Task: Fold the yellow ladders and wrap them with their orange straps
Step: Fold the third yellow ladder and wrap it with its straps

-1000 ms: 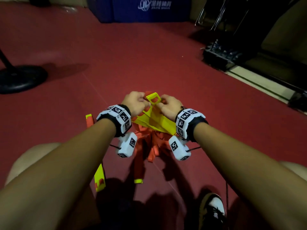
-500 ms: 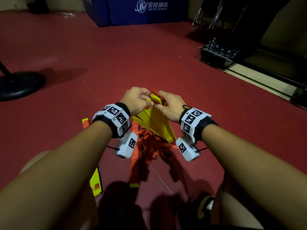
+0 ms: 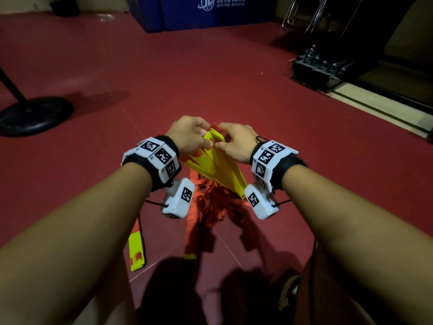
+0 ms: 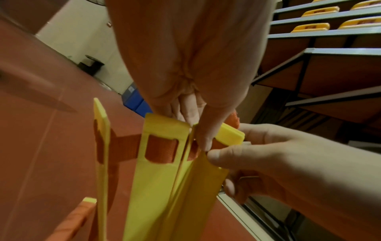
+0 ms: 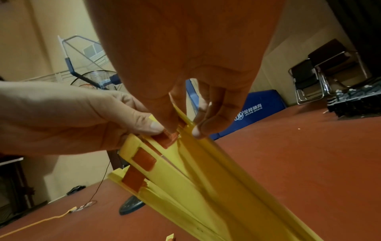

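I hold a fanned bundle of flat yellow ladder rungs above the red floor, its top ends gathered between both hands. My left hand pinches the rung tops from the left, and my right hand pinches them from the right. Orange straps thread through slots near the rung ends and hang in a loose tangle below. In the right wrist view the rungs splay downward from the pinch. One more yellow rung lies on the floor at lower left.
A black round stand base sits on the floor at far left. A blue padded block stands at the back. Black equipment and folding chairs are at back right. My knees and a shoe are below.
The upright yellow rung end that stood between my hands has been laid down into the bundle. Both hands have closed in together on the rung tops.
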Demonstrator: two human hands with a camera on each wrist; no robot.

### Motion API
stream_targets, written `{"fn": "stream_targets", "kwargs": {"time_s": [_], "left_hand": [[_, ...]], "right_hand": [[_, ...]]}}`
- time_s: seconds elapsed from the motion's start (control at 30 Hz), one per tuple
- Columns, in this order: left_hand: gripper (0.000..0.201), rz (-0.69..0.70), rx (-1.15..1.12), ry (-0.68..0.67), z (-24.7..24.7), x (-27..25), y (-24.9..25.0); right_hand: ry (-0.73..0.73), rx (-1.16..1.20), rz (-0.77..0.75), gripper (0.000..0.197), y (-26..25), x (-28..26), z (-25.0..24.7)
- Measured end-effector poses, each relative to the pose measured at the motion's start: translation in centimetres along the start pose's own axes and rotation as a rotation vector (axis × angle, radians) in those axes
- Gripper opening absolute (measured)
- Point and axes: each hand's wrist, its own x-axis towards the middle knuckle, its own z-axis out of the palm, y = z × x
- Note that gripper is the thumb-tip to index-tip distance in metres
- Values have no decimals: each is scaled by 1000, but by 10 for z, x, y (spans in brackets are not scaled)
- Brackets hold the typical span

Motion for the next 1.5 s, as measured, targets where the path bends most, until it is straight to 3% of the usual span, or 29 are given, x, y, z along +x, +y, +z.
{"fn": "stream_targets", "kwargs": {"time_s": [0.2,0.37,0.57,0.7,0.8,0.87,1.0,1.13,1.5], "left_hand": [[30,-21,-92,-24,-3,-7,2],[43,13,-192,-117,0,-11,13],[49,178,-211,-311,4,-10,22],[17,288,11,-266,11,-1,21],[6,321,82,-206,11,3,18],[6,307,83,-209,8,5,16],[27,291,90,-253,3,6,13],[32,277,82,-206,-1,8,8],[27,281,65,-132,0,0,6]], "right_hand": [[-22,37,-13,45,-5,-1,7],[22,94,61,44,6,-5,8],[155,116,106,46,25,-19,3],[196,103,130,44,32,-23,-2],[218,95,160,44,34,-24,-7],[210,74,175,45,33,-24,-9],[210,57,171,44,23,-23,-7],[175,95,178,40,13,-23,-3],[69,173,166,26,2,-30,2]]}}
